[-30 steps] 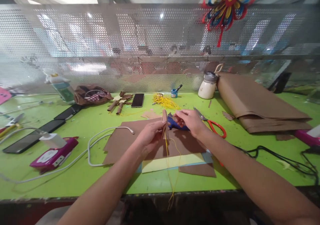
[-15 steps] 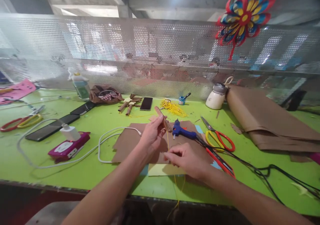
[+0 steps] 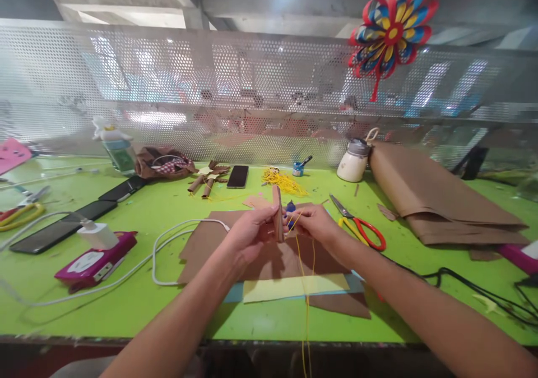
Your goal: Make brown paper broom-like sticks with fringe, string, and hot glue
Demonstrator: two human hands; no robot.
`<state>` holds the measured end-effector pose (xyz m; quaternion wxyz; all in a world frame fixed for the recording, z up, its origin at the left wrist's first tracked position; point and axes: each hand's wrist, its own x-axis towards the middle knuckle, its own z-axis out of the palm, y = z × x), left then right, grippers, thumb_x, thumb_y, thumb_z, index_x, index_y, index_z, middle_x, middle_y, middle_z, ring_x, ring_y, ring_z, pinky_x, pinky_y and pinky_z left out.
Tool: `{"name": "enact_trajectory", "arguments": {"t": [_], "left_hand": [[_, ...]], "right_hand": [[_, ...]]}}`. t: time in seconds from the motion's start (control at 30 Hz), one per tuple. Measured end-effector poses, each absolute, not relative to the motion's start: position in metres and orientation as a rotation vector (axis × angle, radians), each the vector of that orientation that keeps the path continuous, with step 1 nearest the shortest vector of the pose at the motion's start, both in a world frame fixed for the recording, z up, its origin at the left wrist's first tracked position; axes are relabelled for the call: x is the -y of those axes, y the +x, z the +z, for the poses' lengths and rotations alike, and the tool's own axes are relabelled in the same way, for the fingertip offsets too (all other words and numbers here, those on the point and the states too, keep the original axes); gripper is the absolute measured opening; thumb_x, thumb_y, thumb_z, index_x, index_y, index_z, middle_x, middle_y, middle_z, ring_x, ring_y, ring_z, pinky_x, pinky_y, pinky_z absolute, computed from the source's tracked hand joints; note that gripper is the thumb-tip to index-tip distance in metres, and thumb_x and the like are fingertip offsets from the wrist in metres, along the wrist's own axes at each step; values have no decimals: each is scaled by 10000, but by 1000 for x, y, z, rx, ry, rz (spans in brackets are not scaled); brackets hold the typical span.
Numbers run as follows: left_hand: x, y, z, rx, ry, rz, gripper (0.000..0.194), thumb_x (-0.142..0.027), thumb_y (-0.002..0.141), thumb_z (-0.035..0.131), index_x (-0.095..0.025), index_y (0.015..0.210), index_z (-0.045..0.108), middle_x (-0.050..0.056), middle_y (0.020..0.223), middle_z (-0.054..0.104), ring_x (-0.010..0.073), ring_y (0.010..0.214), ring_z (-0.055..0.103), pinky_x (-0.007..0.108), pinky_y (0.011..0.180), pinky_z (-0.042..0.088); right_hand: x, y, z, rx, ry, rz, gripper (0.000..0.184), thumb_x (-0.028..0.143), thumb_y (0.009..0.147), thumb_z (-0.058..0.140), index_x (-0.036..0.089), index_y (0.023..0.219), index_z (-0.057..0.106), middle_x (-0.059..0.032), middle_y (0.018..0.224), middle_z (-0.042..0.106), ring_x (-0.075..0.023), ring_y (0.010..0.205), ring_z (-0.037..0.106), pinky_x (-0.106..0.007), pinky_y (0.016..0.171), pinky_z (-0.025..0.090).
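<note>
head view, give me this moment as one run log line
left hand: holds brown paper roll | right hand: pinches yellow string | near: blue glue gun, partly hidden

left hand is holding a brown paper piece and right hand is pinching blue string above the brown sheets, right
Not quite: the string is yellow, not blue, as the head view shows. The left hand is holding a brown paper piece, and the right hand is pinching the string above the brown sheets.
</note>
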<state>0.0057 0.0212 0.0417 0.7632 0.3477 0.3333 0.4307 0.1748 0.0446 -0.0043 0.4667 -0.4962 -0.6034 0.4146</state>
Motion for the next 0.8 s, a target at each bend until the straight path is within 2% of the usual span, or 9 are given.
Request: {"name": "enact_trajectory", "arguments": {"t": [0.1,0.3,0.47,0.53,0.63,0.73,0.8], "left_hand": [[-20,7,44,-671,749,906,169,-161,871,528,-75,816,663,94,705,683,143,591,651,272,637,546],[-19,11,43,-650,661,919,177,-126,878,497,-62,843,657,90,700,670,140,577,649,252,575,542],[-21,11,43,-732,649,929,238,-93,874,467,-53,716,640,95,625,647,132,528,632,229,539,537],[-23,10,44,-754,636,942,249,-86,876,455,-49,710,637,96,617,646,130,513,627,219,520,532],[-27,7,44,-756,613,951,247,-88,881,453,-42,722,637,94,617,646,130,506,628,216,513,535],[-32,3,44,-767,616,960,226,-93,879,467,-39,732,630,93,626,648,129,501,627,214,503,537],[-36,-1,45,-777,626,979,206,-89,878,469,-38,760,629,92,635,651,132,507,630,214,499,538]], "right_hand": [[-38,175,-10,1568,-1205,1065,284,415,714,633,175,567,670,36,416,504,-73,387,376,-199,407,258],[-27,172,-16,1698,-1228,1116,321,280,704,632,183,404,568,23,364,504,-74,362,391,-200,388,265],[-15,176,-11,1702,-1293,1172,298,364,772,585,175,554,660,28,381,521,-70,317,383,-195,347,277],[-2,185,-3,1800,-1287,1268,255,349,761,604,178,587,678,20,432,565,-83,347,448,-199,364,329],[13,215,21,2009,-1180,1323,117,296,686,703,187,652,726,-11,562,658,-127,501,571,-215,445,404],[5,252,43,1790,-1339,1211,279,374,728,675,183,918,746,-47,636,700,-144,461,575,-249,418,403],[-11,271,47,1627,-1427,977,328,389,717,680,167,952,732,-43,588,682,-132,411,527,-257,406,379]]}}
